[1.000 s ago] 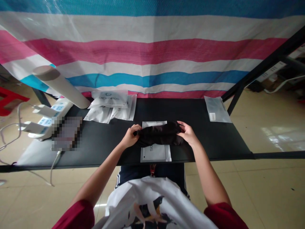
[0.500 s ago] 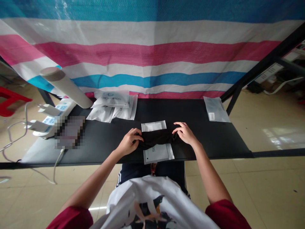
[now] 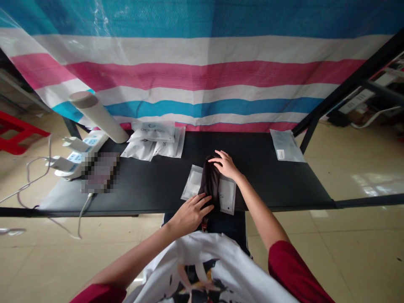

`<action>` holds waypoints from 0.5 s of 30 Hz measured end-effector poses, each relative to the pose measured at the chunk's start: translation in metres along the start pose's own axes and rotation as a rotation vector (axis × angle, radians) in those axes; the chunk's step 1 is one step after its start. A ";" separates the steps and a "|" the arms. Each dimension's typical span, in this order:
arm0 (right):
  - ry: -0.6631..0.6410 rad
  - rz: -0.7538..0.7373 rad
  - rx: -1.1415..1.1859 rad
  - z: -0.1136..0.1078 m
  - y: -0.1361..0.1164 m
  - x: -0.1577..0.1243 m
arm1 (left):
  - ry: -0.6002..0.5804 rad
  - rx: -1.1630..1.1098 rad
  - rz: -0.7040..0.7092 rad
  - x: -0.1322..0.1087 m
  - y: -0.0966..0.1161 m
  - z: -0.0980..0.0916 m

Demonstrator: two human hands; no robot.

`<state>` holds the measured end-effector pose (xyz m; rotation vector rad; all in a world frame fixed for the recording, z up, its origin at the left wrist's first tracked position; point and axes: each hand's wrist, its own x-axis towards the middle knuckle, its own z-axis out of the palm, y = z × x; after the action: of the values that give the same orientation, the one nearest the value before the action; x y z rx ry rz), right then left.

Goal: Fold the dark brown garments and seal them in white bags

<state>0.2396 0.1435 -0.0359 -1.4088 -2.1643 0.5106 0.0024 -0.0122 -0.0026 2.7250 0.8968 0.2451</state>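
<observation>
A dark cloth (image 3: pixel 208 181) runs away from us across a plastic pouch (image 3: pixel 227 195). Our open right hand (image 3: pixel 225 165) rests at its far end, our open left hand (image 3: pixel 190 215) at the near end, neither gripping.

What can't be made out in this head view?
- Pixelated rectangular object beside the white plastic power strip: blurred, so unidentifiable.
- Black fabric bundle: lower end hidden by the left hand.
- Printing on the white flat pouch: mostly covered by the fabric.

Our black cloth (image 3: pixel 210 181), folded into a narrow strip, lies from 12 to 6 o'clock across a clear, white-backed pouch (image 3: pixel 227 195).
</observation>
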 end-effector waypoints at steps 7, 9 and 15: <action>0.222 0.162 0.283 -0.003 0.008 0.016 | 0.026 -0.159 -0.053 0.004 -0.005 0.000; 0.266 0.227 0.368 -0.011 0.004 0.011 | 0.066 -0.249 -0.106 0.007 -0.009 -0.003; 0.410 0.219 0.451 -0.030 -0.033 -0.042 | 0.210 -0.587 -0.346 0.031 -0.027 -0.003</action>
<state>0.2474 0.0934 -0.0023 -1.3548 -1.4708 0.6717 0.0111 0.0274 -0.0053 1.9986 1.1195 0.6194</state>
